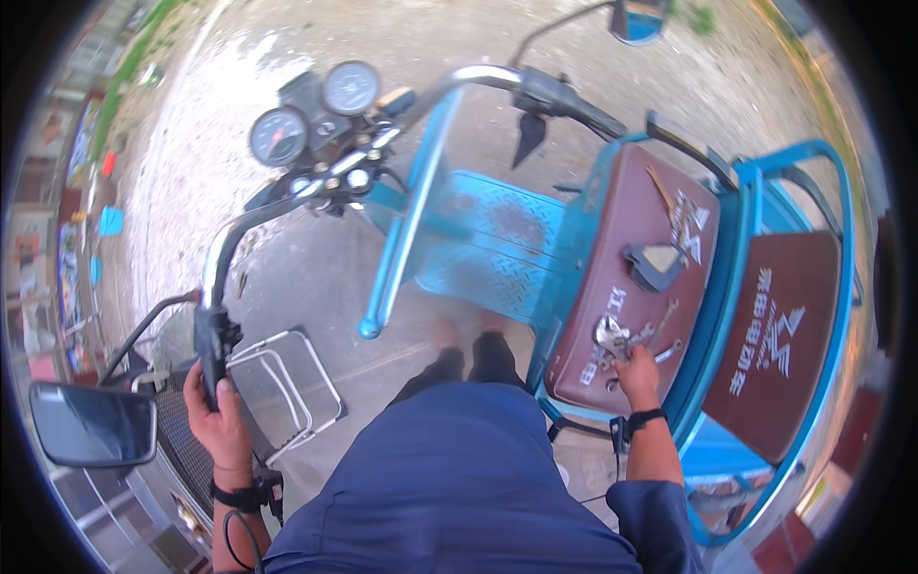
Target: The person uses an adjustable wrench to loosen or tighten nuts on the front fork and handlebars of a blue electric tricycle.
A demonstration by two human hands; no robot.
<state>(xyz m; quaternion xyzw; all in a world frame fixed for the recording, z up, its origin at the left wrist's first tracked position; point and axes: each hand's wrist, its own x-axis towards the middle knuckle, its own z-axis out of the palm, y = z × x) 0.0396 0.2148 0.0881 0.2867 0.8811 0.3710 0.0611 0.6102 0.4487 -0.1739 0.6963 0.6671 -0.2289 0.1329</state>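
Observation:
On the left, my left hand (218, 417) is closed around the black handlebar grip (208, 354) of a blue three-wheeled vehicle. My right hand (639, 375) is over the brown seat (593, 277), its fingers closed on a shiny metal wrench (612, 337). Another wrench (667, 352) lies beside that hand, and more metal tools near it are hard to tell apart. Farther up the seat sits a dark grey object with a pale top (656, 266). A thin brown strip (660, 189) lies beyond it.
Two round gauges (278, 136) stand at the middle of the handlebar (251, 222). The blue footboard (507, 220) is before the seat, with a brown backrest (776, 335) behind it. A mirror (93, 424) juts out at left, near a white metal frame (304, 383) on the ground.

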